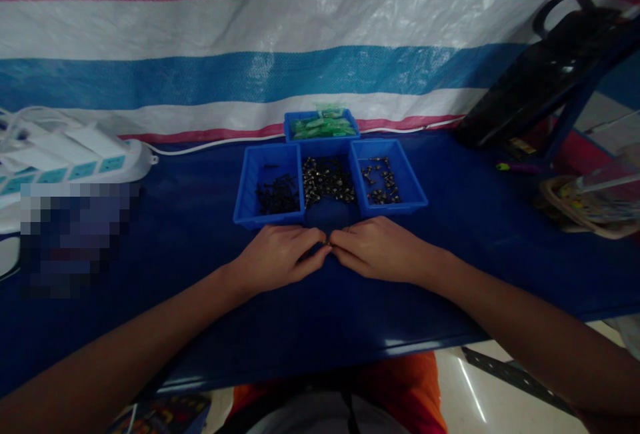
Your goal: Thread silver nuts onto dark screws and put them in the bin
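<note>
My left hand [283,257] and my right hand [377,249] meet over the table, thumbs and fingers pinched together. Between the fingertips shows a tiny brassy piece [328,243], too small to name. Just beyond my left hand, a blue bin [241,197] holds dark, thin screw-like pieces [277,195]. Another blue bin [417,194], beyond my right hand, contains small shiny metal fittings [385,194]. Between these two bins lies a heap of mixed dark and shiny small metal parts [327,179].
Behind stands a blue bin [289,129] of green packets [324,126]. A white power strip [113,154] sits at left, its cable [215,146] running along the back. At right are a black bottle [530,74], a purple tool [520,168] and a basket [590,221].
</note>
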Demonstrator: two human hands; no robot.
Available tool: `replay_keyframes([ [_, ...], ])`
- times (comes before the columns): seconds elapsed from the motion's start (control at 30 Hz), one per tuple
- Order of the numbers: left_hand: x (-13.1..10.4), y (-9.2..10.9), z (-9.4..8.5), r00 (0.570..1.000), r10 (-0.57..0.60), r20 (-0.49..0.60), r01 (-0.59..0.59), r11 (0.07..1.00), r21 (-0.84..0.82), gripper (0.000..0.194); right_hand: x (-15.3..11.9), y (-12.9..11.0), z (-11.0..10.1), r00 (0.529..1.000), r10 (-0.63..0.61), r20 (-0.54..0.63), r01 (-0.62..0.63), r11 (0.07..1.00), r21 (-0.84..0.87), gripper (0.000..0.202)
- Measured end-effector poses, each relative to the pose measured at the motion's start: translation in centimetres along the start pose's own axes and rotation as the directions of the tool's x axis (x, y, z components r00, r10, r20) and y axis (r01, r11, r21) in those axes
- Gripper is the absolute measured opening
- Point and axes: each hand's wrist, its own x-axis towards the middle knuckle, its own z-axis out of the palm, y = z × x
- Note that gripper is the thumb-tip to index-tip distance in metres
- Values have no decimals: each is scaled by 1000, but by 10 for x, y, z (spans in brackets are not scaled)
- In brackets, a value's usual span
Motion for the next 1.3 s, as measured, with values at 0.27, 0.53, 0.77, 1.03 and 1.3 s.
replay_keyframes([
  [0.27,0,-1,-1,996,-16,82,20,999,-37,20,-4,3,-6,995,-55,-84,51,997,-55,20],
  [0.53,2,0,-1,995,56,87,-54,998,-25,19,-4,-1,-1,979,-105,-177,95,993,-65,21],
  [0.77,0,-1,1,999,35,29,-35,999,-3,18,-3,1,-4,989,-49,-143,32,992,-121,20],
  [1.03,2,2,-1,999,-18,34,15,996,83,23,-2,4,-2,980,-64,-187,14,966,-256,16],
  [1.3,0,3,0,995,10,-103,5,990,141,21,1,7,6,987,-22,-160,9,997,-81,20],
])
